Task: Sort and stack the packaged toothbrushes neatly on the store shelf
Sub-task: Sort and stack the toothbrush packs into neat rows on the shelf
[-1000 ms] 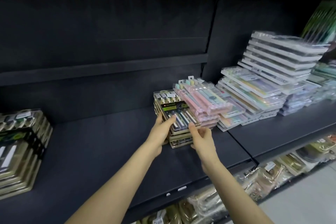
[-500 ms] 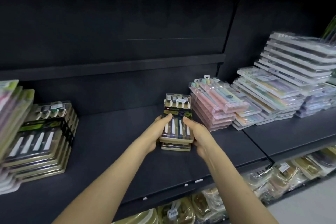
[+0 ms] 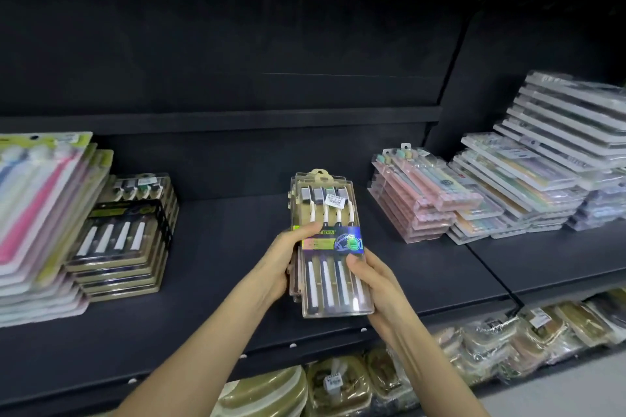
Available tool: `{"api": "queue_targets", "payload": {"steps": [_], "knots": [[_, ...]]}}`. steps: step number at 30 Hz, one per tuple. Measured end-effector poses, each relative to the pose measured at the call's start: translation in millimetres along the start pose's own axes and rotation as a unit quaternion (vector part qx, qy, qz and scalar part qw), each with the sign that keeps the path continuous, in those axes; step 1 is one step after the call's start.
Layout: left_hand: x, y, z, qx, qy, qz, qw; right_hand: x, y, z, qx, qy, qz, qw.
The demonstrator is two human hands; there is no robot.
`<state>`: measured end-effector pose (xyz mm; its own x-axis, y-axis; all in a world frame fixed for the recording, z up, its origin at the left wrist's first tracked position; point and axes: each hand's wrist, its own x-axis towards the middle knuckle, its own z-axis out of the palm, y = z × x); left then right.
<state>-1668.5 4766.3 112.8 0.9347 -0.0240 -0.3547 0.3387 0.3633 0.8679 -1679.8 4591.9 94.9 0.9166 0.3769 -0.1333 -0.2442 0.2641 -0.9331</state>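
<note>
- While the dark shelf (image 3: 220,267) offers a broad flat deck, the held bundle hangs at or just above its middle; whether its underside touches the deck cannot be told.
- Tall piles flank that spot: broad pink-backed packs (image 3: 37,213) at far left, white-edged trays (image 3: 569,132) at far right, and pastel packs (image 3: 416,203) nearer in.
- Just right of the pink-backed packs sits a gold stack (image 3: 128,240) of what look like the same cases, so it is probably where the bundle belongs.
- The bundle of gold toothbrush packs (image 3: 327,213) is several clear hard-shelled cases laid face to face. They look stiff and light, but smooth enough to slide over one another.
- Best taken by the long edges, squeezing through the whole pile so no case shears out; the thin shells could crack if pinched hard at a corner.
- The left hand (image 3: 274,267) grips the left long edge, thumb laid over the coloured label band, fingers wrapped underneath out of sight.
- The right hand (image 3: 379,288) holds the near right corner, thumb on the top face and fingers hidden below.
- A price sticker (image 3: 335,201) and a hang tab (image 3: 316,174) mark the far end; neither is strong enough to lift by.
</note>
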Motion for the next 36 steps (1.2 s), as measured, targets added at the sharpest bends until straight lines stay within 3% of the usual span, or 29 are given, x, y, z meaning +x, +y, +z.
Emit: {"api": "queue_targets", "payload": {"steps": [4, 9, 13, 18, 26, 36], "knots": [[-26, -14, -18, -0.046, 0.015, 0.137, 0.989, 12, -16, 18, -0.045, -0.02, -0.015, 0.999], [-49, 8, -45, 0.086, -0.038, 0.264, 0.96, 39, -38, 51, -0.084, -0.108, -0.054, 0.989], [-59, 31, -71, 0.186, -0.026, 0.264, 0.946, 45, -31, 72, -0.095, -0.125, -0.1, 0.983], [-71, 30, -86, 0.232, -0.01, 0.255, 0.939, 43, -20, 86, -0.116, -0.152, -0.121, 0.974], [-68, 6, -77, 0.233, -0.016, 0.259, 0.937, 31, 7, 80, -0.114, -0.145, -0.093, 0.978], [-65, -11, -78, 0.247, 0.06, 0.301, 0.919, 26, 4, 91, -0.099, -0.103, -0.11, 0.984]]}}
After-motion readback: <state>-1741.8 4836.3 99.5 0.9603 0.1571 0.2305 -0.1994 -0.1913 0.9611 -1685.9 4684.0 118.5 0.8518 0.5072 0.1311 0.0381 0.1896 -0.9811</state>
